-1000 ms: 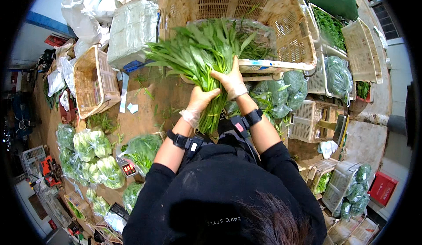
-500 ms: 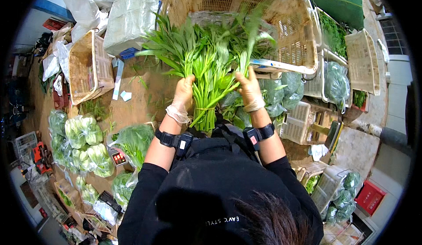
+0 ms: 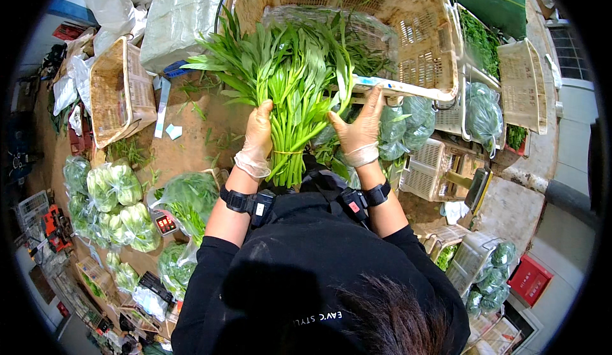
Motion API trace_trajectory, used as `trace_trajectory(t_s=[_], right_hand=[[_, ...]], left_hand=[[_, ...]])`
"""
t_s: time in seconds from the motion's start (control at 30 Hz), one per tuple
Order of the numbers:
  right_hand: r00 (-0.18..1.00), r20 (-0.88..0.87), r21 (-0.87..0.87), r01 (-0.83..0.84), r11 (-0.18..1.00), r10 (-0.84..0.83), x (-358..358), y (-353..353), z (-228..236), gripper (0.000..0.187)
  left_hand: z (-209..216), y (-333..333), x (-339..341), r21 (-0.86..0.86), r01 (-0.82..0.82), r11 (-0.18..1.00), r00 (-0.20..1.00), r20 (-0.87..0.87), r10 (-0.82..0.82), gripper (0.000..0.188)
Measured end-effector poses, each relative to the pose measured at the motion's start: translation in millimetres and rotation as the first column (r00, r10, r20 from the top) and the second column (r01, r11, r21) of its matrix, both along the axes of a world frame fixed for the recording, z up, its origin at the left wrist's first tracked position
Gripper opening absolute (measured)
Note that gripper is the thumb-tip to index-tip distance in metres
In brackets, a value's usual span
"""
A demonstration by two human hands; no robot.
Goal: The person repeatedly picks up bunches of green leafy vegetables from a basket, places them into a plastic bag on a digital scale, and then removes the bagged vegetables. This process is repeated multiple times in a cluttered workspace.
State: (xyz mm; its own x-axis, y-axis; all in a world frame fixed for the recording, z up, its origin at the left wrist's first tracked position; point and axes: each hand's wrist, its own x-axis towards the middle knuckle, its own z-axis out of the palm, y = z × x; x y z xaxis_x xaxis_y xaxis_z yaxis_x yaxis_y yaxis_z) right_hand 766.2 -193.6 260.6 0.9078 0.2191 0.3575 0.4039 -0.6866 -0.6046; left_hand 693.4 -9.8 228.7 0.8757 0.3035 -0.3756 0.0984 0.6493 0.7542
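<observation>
A bunch of leafy green water spinach (image 3: pixel 296 94) stands upright before me, its leaves spread toward the far side. A thin yellowish band (image 3: pixel 288 152) circles its stems near the cut ends. My left hand (image 3: pixel 257 133), in a thin clear glove, is closed around the left side of the stems, thumb in front. My right hand (image 3: pixel 359 130), gloved the same way, is open at the bunch's right edge. Its thumb tip is by the stems and its fingers stretch up past them, near the rim of the large crate (image 3: pixel 433 92).
More greens lie in the large crate beyond the bunch. A smaller crate (image 3: pixel 127 94) stands at left. Bagged pale green vegetables (image 3: pixel 115 189) and a digital scale (image 3: pixel 165 222) are at lower left. Bagged greens (image 3: pixel 417 122) and another crate (image 3: pixel 424 170) stand at right.
My right hand has let go of the stems it held, and its fingers have spread. Those stems now rest against the bunch. The bunch and my left hand have shifted slightly left.
</observation>
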Motion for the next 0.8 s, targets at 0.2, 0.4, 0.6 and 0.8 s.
trace_trajectory(t_s=[0.2, 0.4, 0.6, 0.8], right_hand=[[0.918, -0.29, -0.55, -0.392, 0.737, 0.271, 6, 27, 34, 0.025], [0.675, -0.454, -0.531, -0.729, 0.431, 0.581, -17, 9, 33, 0.01], [0.714, -0.7, -0.714, -0.697, 0.071, -0.03, -13, -87, 32, 0.038], [0.72, -0.658, 0.123, -0.184, 0.975, 0.219, 16, 6, 10, 0.06]], left_hand=[[10, -7, 5, 0.081, 0.128, 0.988, 0.99, 0.049, -0.133, 0.039], [-2, -4, 5, 0.44, 0.107, 0.892, 0.983, -0.183, -0.028, 0.04], [-5, 3, 3, 0.062, 0.01, 0.998, 1.0, -0.012, -0.01, 0.034], [3, -6, -2, 0.189, 0.098, 0.977, 0.994, 0.028, -0.106, 0.043]])
